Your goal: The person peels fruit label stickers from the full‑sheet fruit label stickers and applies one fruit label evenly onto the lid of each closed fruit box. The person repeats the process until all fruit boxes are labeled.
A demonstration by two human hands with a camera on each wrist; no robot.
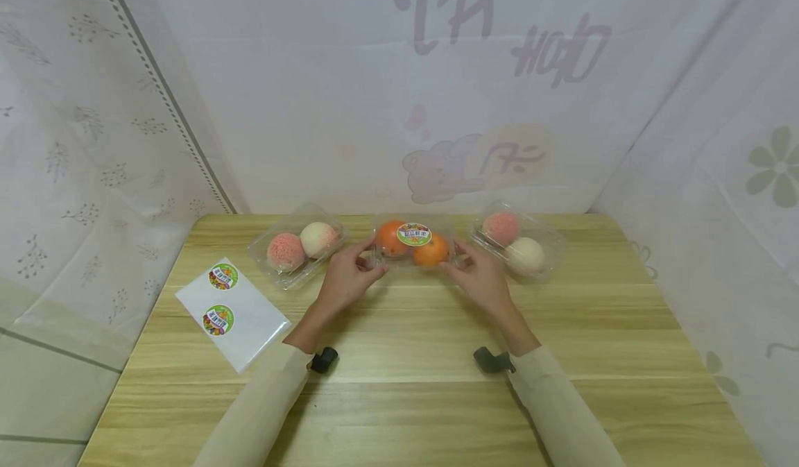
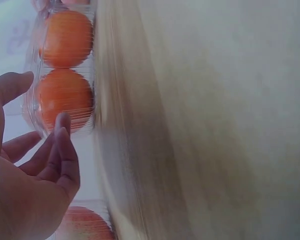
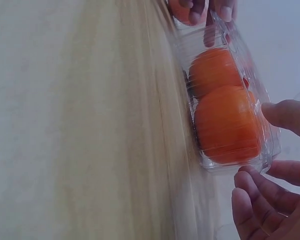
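A clear plastic clamshell box with two orange fruits inside stands at the table's far edge. An oval green-rimmed sticker lies on its lid. At the box's left end, my left hand holds it with thumb and fingers about the corner. My right hand holds the opposite end, its thumb at the lid's edge in the right wrist view. The undersides of some fingers are hidden by the box and hands.
Two more clear boxes with pink and cream round fruits stand either side, the left box and the right box. On the table's left lies a white sheet with two round stickers. A patterned cloth hangs behind.
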